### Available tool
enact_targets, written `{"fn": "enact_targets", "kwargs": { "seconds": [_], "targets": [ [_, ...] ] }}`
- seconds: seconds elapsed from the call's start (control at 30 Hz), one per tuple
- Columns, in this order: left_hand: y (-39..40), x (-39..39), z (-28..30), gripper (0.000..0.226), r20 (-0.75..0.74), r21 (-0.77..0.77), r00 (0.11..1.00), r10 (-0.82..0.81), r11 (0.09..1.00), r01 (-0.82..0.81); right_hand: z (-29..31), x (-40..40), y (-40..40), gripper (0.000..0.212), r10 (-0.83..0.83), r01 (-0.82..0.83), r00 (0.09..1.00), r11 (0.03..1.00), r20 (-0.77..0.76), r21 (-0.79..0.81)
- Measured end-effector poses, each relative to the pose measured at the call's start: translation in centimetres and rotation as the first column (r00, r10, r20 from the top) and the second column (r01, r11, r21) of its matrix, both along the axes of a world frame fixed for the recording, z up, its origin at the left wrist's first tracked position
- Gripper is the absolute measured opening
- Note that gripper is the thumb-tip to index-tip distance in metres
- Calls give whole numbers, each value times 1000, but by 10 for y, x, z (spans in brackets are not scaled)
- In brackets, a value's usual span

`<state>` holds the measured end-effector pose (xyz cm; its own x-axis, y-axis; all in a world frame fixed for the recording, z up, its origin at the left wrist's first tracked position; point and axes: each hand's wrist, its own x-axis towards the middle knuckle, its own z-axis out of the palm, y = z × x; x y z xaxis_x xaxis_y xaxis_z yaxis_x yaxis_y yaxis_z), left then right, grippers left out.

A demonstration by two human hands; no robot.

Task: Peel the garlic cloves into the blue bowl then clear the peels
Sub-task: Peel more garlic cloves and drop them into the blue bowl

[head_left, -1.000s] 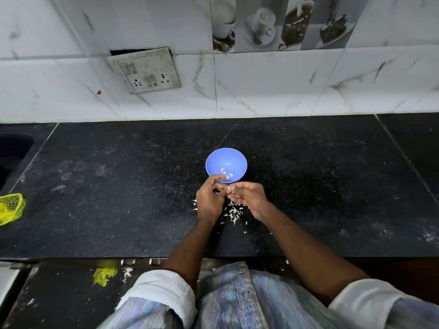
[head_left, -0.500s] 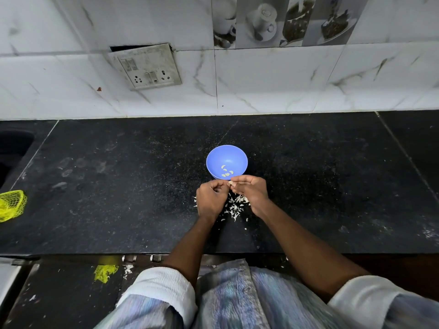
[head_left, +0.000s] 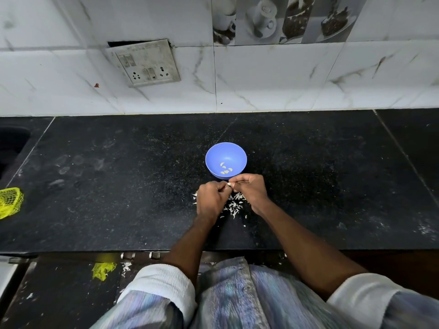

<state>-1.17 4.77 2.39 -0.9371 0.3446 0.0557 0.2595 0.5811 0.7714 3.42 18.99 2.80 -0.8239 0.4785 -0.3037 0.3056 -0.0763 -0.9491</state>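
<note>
- Since a second ago, our left hand (head_left: 212, 199) and right hand (head_left: 251, 189) have drawn back a little from the blue bowl (head_left: 226, 160). Both now pinch one garlic clove (head_left: 229, 184) between them, just near its rim.
- We judge that peeling goes on; this clove is not dropped yet.
- Some pale peeled cloves (head_left: 225, 168) lie in the bowl. White peels (head_left: 235, 205) are scattered on the black worktop (head_left: 118, 186) under our hands.

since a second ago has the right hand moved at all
Yes. The right hand has crept away from the person, closing on the blue bowl: its fingertips now sit at the bowl's near rim, where before they were short of it.
</note>
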Motion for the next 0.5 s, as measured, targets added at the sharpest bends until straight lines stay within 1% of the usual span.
{"fn": "enact_targets", "kwargs": {
  "seconds": [0.1,0.2,0.23,0.3,0.4,0.5],
  "targets": [
    [-1,-1,0,38,-21,-26,997,-72,997,71,-4,1,2,12,10,-10,1000,1000,30,-3],
    [1,-2,-1,40,-42,-70,997,-68,995,65,-3,1,1,11,16,-15,999,1000,44,-15],
    [1,-2,-2,39,-52,-64,996,-69,996,66,-3,1,2,11,11,-10,999,1000,44,-30],
    [2,-2,-4,31,-30,9,998,-58,998,58,-1,2,3,13,-14,17,999,996,37,-93],
    [3,-3,-7,16,84,130,996,-44,991,33,0,2,7,17,-55,57,998,985,20,-161],
    [6,-2,-5,20,156,196,988,-3,980,-28,0,3,6,17,-47,48,999,990,12,-130]
  ]
}}
